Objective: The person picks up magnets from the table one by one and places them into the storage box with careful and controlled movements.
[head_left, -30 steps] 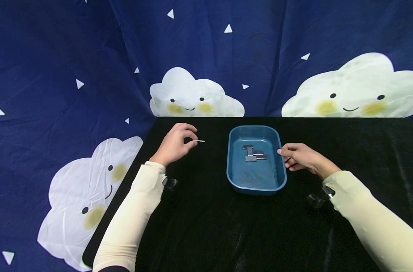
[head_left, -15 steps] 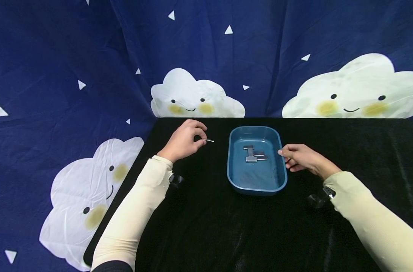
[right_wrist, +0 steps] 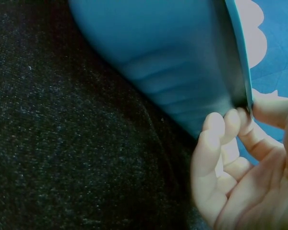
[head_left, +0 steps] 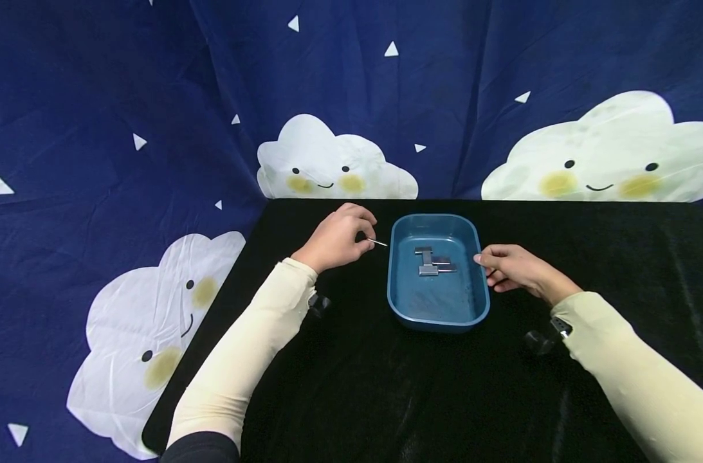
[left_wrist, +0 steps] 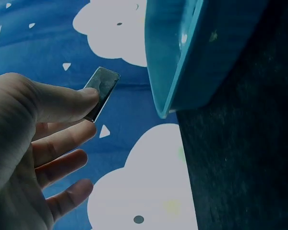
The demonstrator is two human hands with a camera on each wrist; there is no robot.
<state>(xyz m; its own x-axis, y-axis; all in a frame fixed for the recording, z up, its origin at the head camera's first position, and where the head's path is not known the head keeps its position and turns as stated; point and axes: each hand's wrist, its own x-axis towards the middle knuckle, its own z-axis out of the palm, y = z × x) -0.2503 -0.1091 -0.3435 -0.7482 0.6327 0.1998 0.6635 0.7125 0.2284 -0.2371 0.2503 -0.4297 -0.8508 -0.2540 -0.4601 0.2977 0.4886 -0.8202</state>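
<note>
My left hand [head_left: 341,238] pinches a thin, flat metal plate [left_wrist: 104,91] between thumb and forefinger, just left of a blue plastic tub [head_left: 438,320]. In the left wrist view the plate is rectangular and shiny, and the other fingers are spread apart below it. On the tub's right side my right hand [head_left: 516,270] grips the rim, thumb on top and fingers against the outer wall [right_wrist: 182,62]. Several similar metal pieces [head_left: 428,270] lie overlapping on the tub's floor.
Black cloth [head_left: 444,392] covers the table, and the tub stands on it. Behind and to the left hangs a dark blue curtain [head_left: 351,77] with white clouds and triangles. The table's left edge [head_left: 203,321] runs beside my left forearm.
My left hand has moved right with the metal plate, from well left of the tub to close beside its left rim. The right hand and the tub have stayed in place.
</note>
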